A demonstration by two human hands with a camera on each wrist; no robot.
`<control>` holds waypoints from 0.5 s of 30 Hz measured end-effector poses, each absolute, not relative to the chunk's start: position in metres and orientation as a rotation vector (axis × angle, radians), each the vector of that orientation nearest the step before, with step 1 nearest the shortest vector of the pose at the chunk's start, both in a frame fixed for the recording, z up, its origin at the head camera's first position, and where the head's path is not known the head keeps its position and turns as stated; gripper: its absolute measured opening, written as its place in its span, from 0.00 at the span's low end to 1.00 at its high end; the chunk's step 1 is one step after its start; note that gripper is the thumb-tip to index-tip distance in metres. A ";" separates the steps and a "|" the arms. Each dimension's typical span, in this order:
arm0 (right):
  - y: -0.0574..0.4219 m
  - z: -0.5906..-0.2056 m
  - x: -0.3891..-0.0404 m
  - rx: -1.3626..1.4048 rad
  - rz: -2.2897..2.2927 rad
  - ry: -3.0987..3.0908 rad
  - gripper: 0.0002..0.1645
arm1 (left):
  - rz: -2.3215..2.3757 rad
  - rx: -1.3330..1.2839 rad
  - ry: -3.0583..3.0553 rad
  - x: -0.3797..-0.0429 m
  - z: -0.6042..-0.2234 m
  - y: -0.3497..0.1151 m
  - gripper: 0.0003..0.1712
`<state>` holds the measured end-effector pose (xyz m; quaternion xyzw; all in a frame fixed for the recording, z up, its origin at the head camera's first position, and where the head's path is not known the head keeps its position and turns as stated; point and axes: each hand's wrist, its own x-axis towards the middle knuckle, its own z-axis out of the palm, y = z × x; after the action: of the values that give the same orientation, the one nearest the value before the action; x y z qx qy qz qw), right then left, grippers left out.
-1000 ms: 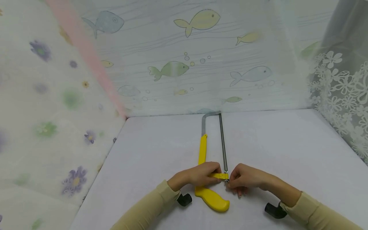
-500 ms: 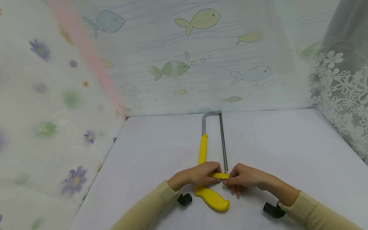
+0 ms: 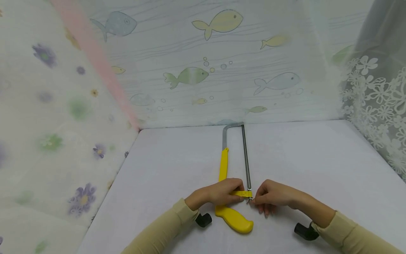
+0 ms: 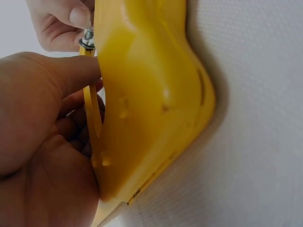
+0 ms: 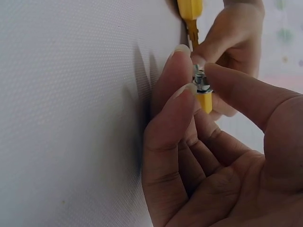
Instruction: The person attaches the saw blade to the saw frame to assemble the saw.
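Observation:
A hacksaw (image 3: 223, 164) with a yellow frame and handle lies on the white table, its blade (image 3: 246, 158) running along the right side. My left hand (image 3: 223, 192) grips the yellow arm (image 3: 242, 194) at the frame's near end, thumb on the near side. At that arm's tip sits a metal wing nut (image 5: 199, 75) on a threaded bolt (image 4: 88, 35). My right hand (image 3: 274, 193) has it between thumb and fingertips, pinching it at the edge. In the left wrist view, the yellow handle (image 4: 142, 94) fills the middle and the right hand's fingers hide the nut.
The white table (image 3: 317, 158) stretches out on both sides of the saw. A fish-printed curtain (image 3: 184, 46) stands behind it, with a flowered cloth (image 3: 41, 141) at left and a lace curtain (image 3: 380, 91) at right. Black wrist camera mounts (image 3: 203, 220) hang under both sleeves.
My right fingers closed in at the bolt end half a second ago, then drew slightly right again, baring part of the wing nut. The left hand and the hacksaw have stayed in place.

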<state>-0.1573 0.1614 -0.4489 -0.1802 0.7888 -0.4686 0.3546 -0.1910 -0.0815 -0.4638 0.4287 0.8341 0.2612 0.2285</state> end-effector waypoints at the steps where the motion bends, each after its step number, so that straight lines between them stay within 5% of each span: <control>1: 0.162 -0.449 -0.158 -0.467 -1.214 2.035 0.16 | 0.719 1.182 2.298 -0.191 -0.464 -0.081 0.07; 15: 0.160 -0.446 -0.157 -0.518 -1.233 2.019 0.13 | 0.712 1.183 2.299 -0.191 -0.463 -0.082 0.07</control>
<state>-0.1565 0.1596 -0.4460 -0.2001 0.7802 -0.4765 0.3523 -0.1913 -0.0816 -0.4628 0.4294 0.8348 0.2584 0.2280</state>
